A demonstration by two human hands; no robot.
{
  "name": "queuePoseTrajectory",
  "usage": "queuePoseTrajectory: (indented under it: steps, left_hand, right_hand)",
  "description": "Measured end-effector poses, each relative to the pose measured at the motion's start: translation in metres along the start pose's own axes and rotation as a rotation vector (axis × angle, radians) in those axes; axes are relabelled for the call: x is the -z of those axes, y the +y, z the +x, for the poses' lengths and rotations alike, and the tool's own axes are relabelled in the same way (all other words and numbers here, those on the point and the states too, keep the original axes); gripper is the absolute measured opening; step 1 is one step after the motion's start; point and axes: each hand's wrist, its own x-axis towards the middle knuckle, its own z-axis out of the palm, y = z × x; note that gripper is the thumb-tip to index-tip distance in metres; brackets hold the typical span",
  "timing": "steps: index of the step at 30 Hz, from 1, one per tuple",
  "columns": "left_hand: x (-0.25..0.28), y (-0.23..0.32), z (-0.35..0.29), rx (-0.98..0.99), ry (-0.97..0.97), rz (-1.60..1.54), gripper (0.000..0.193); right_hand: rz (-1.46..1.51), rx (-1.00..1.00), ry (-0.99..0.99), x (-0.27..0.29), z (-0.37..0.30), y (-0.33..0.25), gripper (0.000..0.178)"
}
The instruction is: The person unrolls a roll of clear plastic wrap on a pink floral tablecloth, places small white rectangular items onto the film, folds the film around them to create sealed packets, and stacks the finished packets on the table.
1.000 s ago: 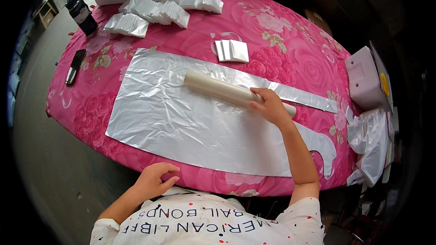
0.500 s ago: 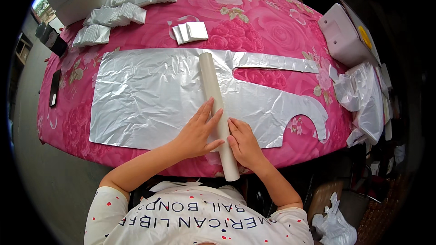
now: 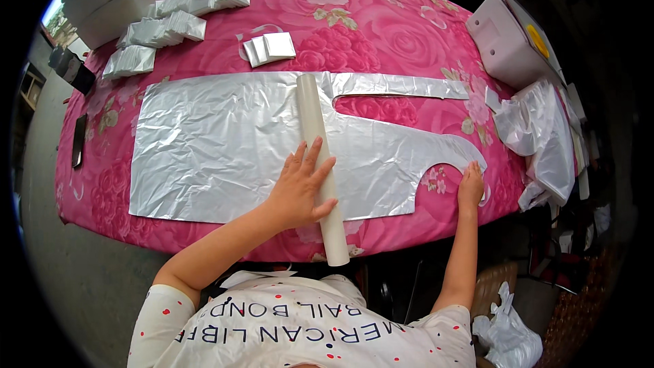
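While tube (image 3: 312, 105) lies under spread left hand (image 3: 300, 189), right hand (image 3: 471, 185) apparently pinches sheet (image 3: 218, 143) tip.

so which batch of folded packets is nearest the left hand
The small three-packet spread, right of the long rows; those lie farther from the left hand.

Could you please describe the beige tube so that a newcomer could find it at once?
On the pink floral tablecloth lies a wide silvery sheet. Across it, under the left hand, rests the long beige tube, overhanging the sheet's near edge. Unlike the crinkled sheet, it is smooth and round.
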Motion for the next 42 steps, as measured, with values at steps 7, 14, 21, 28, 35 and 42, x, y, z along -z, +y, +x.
queuePoseTrajectory:
  steps: [7, 14, 21, 28, 35, 42]
  left_hand:
    - [0.005, 0.002, 0.004, -0.008, -0.085, 0.033, 0.068]
    - [0.013, 0.024, 0.003, -0.033, 0.076, -0.419, 0.058]
    - [0.036, -0.030, -0.009, 0.671, -0.076, -1.396, 0.021]
    - [0.121, -0.095, -0.069, 0.848, -0.134, -0.937, 0.027]
    - [0.094, -0.076, -0.069, 0.647, -0.138, -1.329, 0.023]
    - [0.064, -0.042, -0.051, 0.610, -0.195, -1.371, 0.030]
  right_hand:
    - [0.121, -0.006, 0.088, 0.031, 0.005, -0.029, 0.010]
    - [0.939, 0.151, -0.362, 0.089, -0.044, -0.199, 0.013]
    - [1.163, 0.703, -0.703, 0.112, -0.095, -0.274, 0.034]
    - [1.098, 0.568, -0.924, 0.109, -0.114, -0.263, 0.034]
    - [1.095, 0.609, -0.865, 0.111, -0.110, -0.301, 0.032]
    - [1.190, 0.289, -0.968, 0.102, -0.107, -0.324, 0.017]
